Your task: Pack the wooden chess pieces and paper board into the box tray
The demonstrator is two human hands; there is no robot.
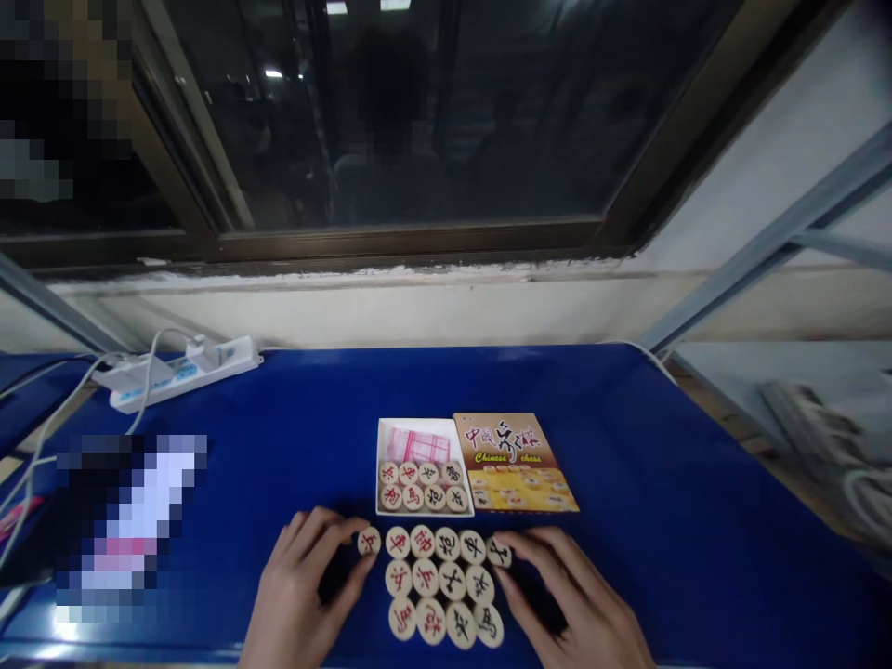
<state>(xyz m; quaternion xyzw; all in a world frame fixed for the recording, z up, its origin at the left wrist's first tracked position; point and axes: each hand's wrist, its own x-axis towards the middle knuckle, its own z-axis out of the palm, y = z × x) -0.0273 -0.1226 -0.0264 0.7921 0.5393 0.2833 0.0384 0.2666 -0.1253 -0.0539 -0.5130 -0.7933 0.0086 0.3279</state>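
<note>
My left hand [299,581] pinches a round wooden Chinese chess piece [369,541] with a red character between thumb and fingers. Opposite it, my right hand [568,590] has thumb and index finger closed on a chess piece with a black character [499,552]. Between both hands stand three close rows of chess pieces [425,578], red characters to the left and black ones to the right. Just behind them lies an open white box [380,474] with two rows of pieces and a folded pink-and-white sheet [418,444] in plastic. Its printed lid [516,463] touches the box's right side.
All of this rests on a blue table [313,390]. A white power strip [188,376] with cables sits at the back left. Nearer on that side is a blurred-out, phone-like object [146,502]. A window [418,121] rises behind, and a metal bar [767,237] slants at right.
</note>
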